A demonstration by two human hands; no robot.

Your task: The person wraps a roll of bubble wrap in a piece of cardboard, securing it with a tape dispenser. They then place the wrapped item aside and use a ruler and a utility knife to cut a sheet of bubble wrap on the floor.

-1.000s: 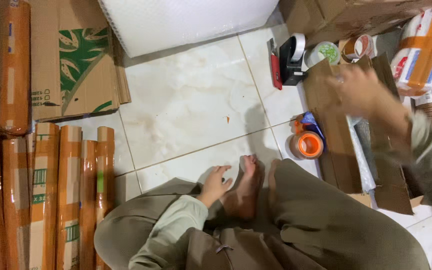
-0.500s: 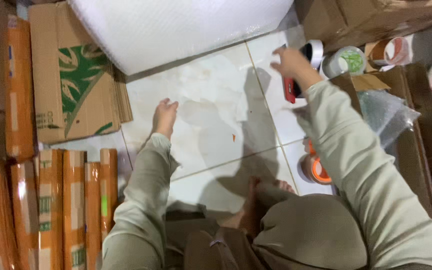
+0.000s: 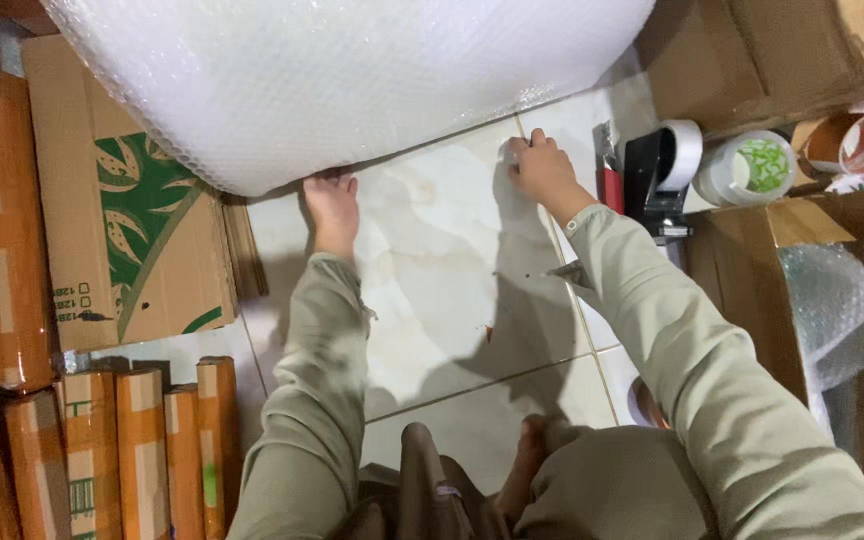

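A big roll of white bubble wrap [image 3: 352, 80] lies across the top of the view on the pale tiled floor [image 3: 432, 280]. My left hand [image 3: 330, 205] reaches forward, its fingertips tucked under the roll's lower edge. My right hand [image 3: 542, 170] pinches the free edge of the bubble wrap sheet near the roll's right side. Both arms are in olive sleeves. My foot [image 3: 532, 460] shows between my knees at the bottom.
A flattened cardboard box with green leaf print [image 3: 142, 220] lies left. Several orange-wrapped packages [image 3: 122, 450] line the left and bottom left. A tape dispenser [image 3: 662, 170], a red cutter [image 3: 612, 185], tape rolls [image 3: 752, 165] and an open carton holding bubble wrap [image 3: 842, 310] sit right.
My view tipped forward and the roll came close. Both hands went from my lap and the right-hand clutter up to the edge of the bubble wrap roll.
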